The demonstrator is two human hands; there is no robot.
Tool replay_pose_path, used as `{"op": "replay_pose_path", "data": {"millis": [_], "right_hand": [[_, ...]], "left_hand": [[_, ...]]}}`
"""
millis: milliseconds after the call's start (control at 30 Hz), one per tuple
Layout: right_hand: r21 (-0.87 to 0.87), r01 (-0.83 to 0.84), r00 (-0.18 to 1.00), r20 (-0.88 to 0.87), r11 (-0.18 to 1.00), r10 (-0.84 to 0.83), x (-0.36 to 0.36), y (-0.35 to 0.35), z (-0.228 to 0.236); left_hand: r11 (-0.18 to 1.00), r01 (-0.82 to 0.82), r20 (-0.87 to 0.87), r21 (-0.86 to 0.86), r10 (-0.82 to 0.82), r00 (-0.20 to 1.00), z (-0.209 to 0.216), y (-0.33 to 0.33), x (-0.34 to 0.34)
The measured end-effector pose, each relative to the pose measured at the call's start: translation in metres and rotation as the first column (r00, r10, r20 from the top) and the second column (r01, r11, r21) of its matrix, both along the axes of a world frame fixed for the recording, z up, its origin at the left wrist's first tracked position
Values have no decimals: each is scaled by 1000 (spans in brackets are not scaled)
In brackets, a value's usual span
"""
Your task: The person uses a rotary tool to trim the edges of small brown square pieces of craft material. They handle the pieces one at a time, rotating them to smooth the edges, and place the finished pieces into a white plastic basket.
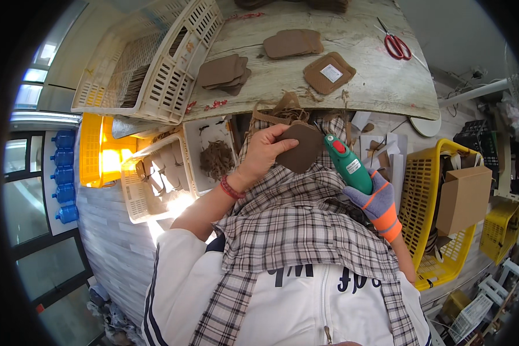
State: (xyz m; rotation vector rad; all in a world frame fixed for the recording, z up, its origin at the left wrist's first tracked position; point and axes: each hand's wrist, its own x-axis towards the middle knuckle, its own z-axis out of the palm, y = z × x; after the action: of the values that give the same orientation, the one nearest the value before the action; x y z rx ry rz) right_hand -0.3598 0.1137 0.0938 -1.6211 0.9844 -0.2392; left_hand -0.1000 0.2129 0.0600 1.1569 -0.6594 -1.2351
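Note:
My bare left hand point(260, 154) pinches a flat dark-brown piece with rounded corners point(302, 150) between thumb and fingers, above my lap. Thin brown offcut strips point(288, 105) hang just behind it at the table's front edge. My right hand point(378, 202), in a grey and orange glove, is wrapped round a green handheld power cutter point(350, 166) with a red button. The cutter's narrow tip points at the right edge of the brown piece; whether they touch I cannot tell.
On the worn table point(380, 86) lie brown stacks point(224, 72), another stack point(293, 44), a labelled brown pad point(329, 73) and red-handled scissors point(397, 47). A white crate point(176, 63) stands left. Below are a bin of scraps point(215, 160) and, right, a yellow basket point(416, 196) with a cardboard box point(464, 199).

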Motion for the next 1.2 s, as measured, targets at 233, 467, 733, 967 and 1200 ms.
{"op": "replay_pose_path", "data": {"millis": [233,467,733,967,1200], "right_hand": [[-168,-101,995,-18,981,99,-7,-8,-1],[-278,-202,978,-107,939,178,-10,-7,3],[-305,-215,977,-61,928,206,-9,-8,1],[-284,-256,967,-60,924,249,-2,-9,9],[-155,-246,969,-40,957,243,11,-13,13]], "left_hand": [[910,344,266,231,-399,878,32,-7,29],[855,412,368,316,-511,777,44,-14,46],[810,474,414,347,-585,697,48,-20,48],[702,567,411,431,-712,570,52,-32,52],[763,542,314,352,-642,699,37,-33,61]]}}
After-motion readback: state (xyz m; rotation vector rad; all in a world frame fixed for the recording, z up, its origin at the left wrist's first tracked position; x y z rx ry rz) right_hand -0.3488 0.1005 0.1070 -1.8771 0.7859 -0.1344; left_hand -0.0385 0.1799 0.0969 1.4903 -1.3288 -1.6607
